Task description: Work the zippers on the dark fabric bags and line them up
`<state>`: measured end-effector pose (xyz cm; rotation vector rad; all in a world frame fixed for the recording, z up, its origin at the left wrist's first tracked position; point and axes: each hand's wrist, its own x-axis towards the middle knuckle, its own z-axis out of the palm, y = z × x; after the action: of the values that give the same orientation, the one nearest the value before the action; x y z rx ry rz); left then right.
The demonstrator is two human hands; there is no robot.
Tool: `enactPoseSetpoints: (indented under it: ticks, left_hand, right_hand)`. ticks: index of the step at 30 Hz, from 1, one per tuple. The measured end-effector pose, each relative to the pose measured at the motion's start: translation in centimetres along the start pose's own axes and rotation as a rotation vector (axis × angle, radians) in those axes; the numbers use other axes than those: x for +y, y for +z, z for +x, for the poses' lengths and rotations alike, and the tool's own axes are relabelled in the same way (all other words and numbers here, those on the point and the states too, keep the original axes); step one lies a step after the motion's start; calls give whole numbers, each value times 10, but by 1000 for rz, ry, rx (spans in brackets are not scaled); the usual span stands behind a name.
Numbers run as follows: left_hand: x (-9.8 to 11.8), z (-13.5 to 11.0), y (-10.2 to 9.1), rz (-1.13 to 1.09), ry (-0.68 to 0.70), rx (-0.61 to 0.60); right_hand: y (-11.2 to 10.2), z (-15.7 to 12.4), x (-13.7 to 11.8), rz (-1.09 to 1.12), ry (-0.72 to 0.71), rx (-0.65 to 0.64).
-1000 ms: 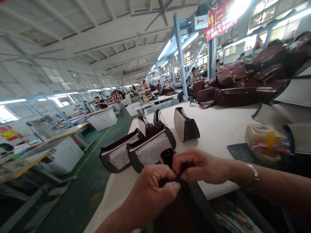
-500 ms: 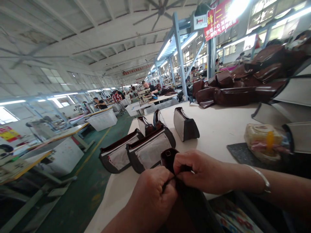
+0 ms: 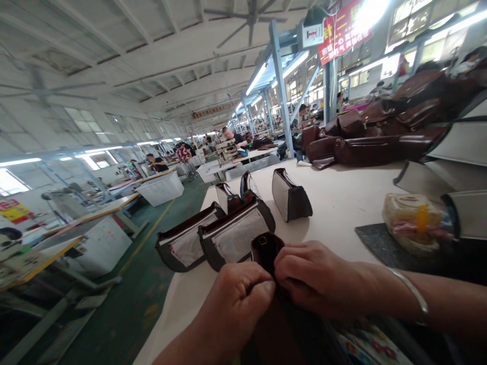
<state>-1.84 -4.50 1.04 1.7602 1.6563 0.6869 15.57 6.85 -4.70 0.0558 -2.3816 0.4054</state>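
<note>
1. There's just the one head-worn view, and it's pretty warped. The left hand (image 3: 232, 304) and right hand (image 3: 315, 279) sit low in the shot, with both forearms running off the frame.
2. Grip: both hands are curled in tight, pinching a dark brown leather bag (image 3: 266, 251) from either side. The left fingers are folded over with the thumb on top, and the right fingers wrap in from the other side. The knuckles hide exactly what the fingertips have hold of, so no way to tell.
3. The bag sits at the near edge of a white-topped workbench (image 3: 335, 203). Its top end shows a small square fitting (image 3: 261, 241), and the lower body gets cut off by the bottom of the frame.
4. Just past the hands are two open bag bodies with pale linings (image 3: 238, 238) and an upright wedge-shaped bag piece (image 3: 289, 197). To the right, a plastic-wrapped package (image 3: 413, 218) lies on a dark grey mat (image 3: 380, 243). Farther back is a heap of brown leather bags (image 3: 365, 149), too jumbled to count.
5. Compared with the earlier frames, the hands have eased apart a bit, more of the bag's top shows, and the right wrist with its silver bangle (image 3: 416, 296) has shifted lower right.
</note>
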Motion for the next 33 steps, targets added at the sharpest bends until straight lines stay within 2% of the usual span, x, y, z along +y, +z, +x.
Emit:
enactPoseSetpoints:
  ticks: [5,8,11,14,18,20,23,25,28,31,33]
  left_hand:
    - [-11,1,-8,-148,-60,-150]
    - [-15,3,-9,-93,-62,-211]
    - [-15,1,-8,-18,23,-226]
    - [-12,-2,-7,14,78,-194]
    - [-9,-3,-4,58,151,-121]
    - [-7,-2,-4,74,174,-106]
    - [-5,-1,-4,98,173,-84]
    - [-6,-1,-4,106,164,-80]
    - [-13,0,-4,104,147,-83]
    - [-21,3,-8,43,64,-112]
    - [-25,6,-13,-41,34,-146]
  right_hand:
    - [-12,-6,-6,-279,-242,-64]
    - [-12,-9,-10,-391,-357,-51]
    - [-10,-14,-15,-424,-415,-44]
    - [-10,-19,-19,-266,-310,-18]
    - [-19,-15,-13,209,113,55]
    - [-25,-5,-3,341,233,-14]
    - [-31,13,14,489,129,-261]
    - [-30,20,21,600,30,-358]
    - [-20,20,22,575,3,-301]
    - [-11,13,21,449,62,-217]
    - [-10,8,22,502,106,-214]
